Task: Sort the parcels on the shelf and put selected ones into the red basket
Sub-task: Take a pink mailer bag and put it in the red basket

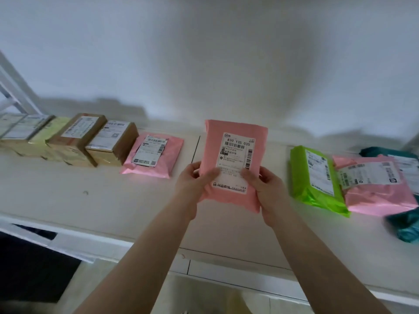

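A pink mailer parcel [213, 141] with a white shipping label is held upright above the middle of the white shelf [68, 200]. My left hand [195, 182] grips its lower left edge, thumb on the label. My right hand [265, 189] grips its lower right edge the same way. Another pink mailer [152, 155] lies flat to the left. On the right lie a green parcel [315, 177], a pink parcel [376, 191] and teal parcels [403, 225]. The red basket is not in view.
A row of brown cardboard boxes [77, 137] with labels runs along the shelf's left part. A white wall stands behind the shelf. A dark opening [34, 264] lies below the shelf's front edge at the lower left.
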A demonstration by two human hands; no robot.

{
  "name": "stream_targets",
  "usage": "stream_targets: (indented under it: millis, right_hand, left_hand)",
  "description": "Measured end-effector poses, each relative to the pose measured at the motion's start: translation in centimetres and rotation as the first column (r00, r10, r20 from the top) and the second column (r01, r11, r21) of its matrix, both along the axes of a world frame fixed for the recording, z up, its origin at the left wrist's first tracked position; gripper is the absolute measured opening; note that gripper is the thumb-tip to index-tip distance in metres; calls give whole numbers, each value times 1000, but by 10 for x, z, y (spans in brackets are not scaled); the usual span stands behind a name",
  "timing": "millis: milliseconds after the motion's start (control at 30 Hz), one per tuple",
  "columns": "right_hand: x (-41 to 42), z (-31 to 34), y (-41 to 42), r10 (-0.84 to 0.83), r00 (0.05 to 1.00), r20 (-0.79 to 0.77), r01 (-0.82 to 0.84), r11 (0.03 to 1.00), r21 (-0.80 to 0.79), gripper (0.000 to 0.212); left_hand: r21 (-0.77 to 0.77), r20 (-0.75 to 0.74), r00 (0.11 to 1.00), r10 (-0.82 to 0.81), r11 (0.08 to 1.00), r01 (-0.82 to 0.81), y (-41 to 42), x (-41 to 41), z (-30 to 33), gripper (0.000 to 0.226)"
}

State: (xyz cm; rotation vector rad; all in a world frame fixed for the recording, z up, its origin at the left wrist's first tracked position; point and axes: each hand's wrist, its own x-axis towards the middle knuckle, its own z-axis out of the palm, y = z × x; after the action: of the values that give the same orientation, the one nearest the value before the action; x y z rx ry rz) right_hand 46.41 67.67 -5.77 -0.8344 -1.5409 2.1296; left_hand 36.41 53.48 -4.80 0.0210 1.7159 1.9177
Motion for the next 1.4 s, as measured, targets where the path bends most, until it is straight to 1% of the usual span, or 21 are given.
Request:
stream_targets:
  millis: [33, 100, 133, 267, 433, 567, 700, 833, 900, 1000, 1033, 1100, 1200, 1267, 1300, 1400]
  right_hand:
    - [1, 1, -3, 12, 1000, -20, -12, 1000, -2, 25]
    - [2, 3, -7, 31, 999, -32, -29, 999, 41, 26]
    - [2, 4, -10, 37, 999, -31, -35, 997, 64, 28]
    - [0, 8, -22, 55, 997, -50, -50, 995, 81, 33]
    - [-4, 10, -31, 69, 995, -66, -64, 995, 75, 34]
    - [-9, 9, -40, 55, 996, -73, -49, 996, 71, 33]
    - [-9, 9, -47, 27, 996, -84, -21, 998, 64, 32]
    - [8, 12, -49, -33, 996, -84, 37, 998, 44, 29]
    - [28, 12, -50, -107, 992, -74, 109, 994, 27, 28]
    - [72, 7, -55, -246, 969, -37, 246, 969, 14, 33]
    - [88, 5, -57, -294, 956, -21, 294, 956, 14, 34]
    - [124, 0, -62, -384, 923, 12, 384, 923, 12, 35]
    - [184, -3, -70, -525, 850, 46, 525, 851, 14, 37]
    - [212, -3, -75, -580, 813, 44, 581, 814, -1, 36]
    - [236, -2, -78, -628, 778, 33, 628, 778, -10, 37]
    - [281, -2, -87, -696, 718, 18, 696, 717, -36, 49]
  left_hand:
    - [-13, -9, 1000, -19, 1000, 18, -5, 0, 1, 44]
    - [-39, -27, 997, -69, 997, 68, -13, -1, 2, 57]
    - [-47, -33, 996, -87, 995, 85, -17, -3, 3, 58]
    - [-54, -80, 990, -116, 992, 112, -29, -6, 6, 43]
    - [-57, -87, 988, -124, 991, 119, -38, -11, 6, 52]
    - [-48, -93, 987, -131, 991, 127, -45, -17, 9, 44]
    - [-42, -85, 986, -141, 990, 138, -48, -20, 10, 45]
    - [-24, -62, 973, -221, 975, 219, -41, -20, 8, 45]
    - [-27, -58, 945, -322, 947, 321, -33, -15, 2, 51]
    - [-36, -67, 867, -494, 870, 493, -15, 8, -7, 73]
    - [-40, -70, 838, -542, 841, 540, -8, 19, -10, 77]
    - [-40, -76, 784, -616, 788, 615, 6, 46, -13, 76]
    - [-47, -69, 692, -718, 696, 717, 24, 100, -17, 67]
    - [-50, -71, 657, -750, 661, 749, 32, 125, -18, 73]
    - [-51, -81, 610, -788, 614, 787, 39, 148, -17, 75]
    - [-65, -117, 523, -844, 532, 844, 52, 191, -16, 77]
